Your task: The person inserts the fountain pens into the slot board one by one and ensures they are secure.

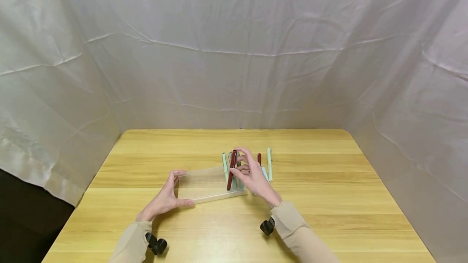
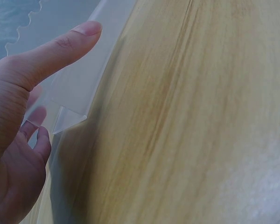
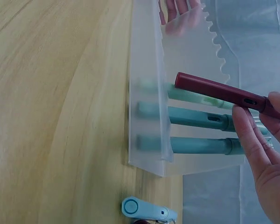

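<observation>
The left hand (image 1: pixel 166 198) grips the translucent plastic tray with a notched edge (image 1: pixel 201 184) at its left end. The right hand (image 1: pixel 253 177) pinches a dark red cylindrical pen (image 1: pixel 232 171) above the tray's right portion. Keep the tray steady. Align the pen parallel to the green-toned capped pens (image 3: pixel 198 145) (the notches probably set spacing); avoid knocking them.

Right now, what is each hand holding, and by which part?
The right hand pinches a dark red pen by its upper half; the left hand grips the translucent tray by its left end.
</observation>
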`<state>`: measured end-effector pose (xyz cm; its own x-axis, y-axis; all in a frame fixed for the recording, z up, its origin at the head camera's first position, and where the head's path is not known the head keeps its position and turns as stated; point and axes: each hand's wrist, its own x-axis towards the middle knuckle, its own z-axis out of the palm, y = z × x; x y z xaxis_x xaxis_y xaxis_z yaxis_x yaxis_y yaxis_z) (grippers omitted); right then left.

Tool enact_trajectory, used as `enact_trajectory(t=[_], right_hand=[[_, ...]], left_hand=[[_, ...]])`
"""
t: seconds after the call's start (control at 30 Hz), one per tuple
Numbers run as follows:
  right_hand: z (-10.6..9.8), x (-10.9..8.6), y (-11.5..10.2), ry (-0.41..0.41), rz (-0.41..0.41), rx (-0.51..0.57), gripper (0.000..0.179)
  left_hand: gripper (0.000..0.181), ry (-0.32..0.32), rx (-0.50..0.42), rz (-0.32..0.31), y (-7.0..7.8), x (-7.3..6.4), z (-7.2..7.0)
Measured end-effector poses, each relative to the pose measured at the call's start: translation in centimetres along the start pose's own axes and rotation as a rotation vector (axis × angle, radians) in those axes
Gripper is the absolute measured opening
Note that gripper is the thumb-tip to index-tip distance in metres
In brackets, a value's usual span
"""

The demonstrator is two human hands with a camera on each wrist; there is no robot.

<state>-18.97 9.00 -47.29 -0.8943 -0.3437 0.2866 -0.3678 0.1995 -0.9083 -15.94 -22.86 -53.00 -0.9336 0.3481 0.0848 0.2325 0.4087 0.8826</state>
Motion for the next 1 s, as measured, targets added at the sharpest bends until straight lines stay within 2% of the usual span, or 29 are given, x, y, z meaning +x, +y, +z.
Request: enact_trajectory(t=[0.3,0.5,1.0], right_hand=[[0.9,0.2,-0.4,0.022,-0.068,-0.133,0.060],[1.5,0.2,-0.7,0.010,-0.090,-0.184,0.061],[2.7,0.3,0.1,-0.033,-0.197,-0.269,0.062]], left_hand=[[0.099,0.002,-0.014,0.003,0.1,0.0,0.0],[0.102,0.001,-0.013,-0.014,0.0,0.0,0.1],[0.103,0.004,-0.029,-0.012,0.0,0.1,0.0]])
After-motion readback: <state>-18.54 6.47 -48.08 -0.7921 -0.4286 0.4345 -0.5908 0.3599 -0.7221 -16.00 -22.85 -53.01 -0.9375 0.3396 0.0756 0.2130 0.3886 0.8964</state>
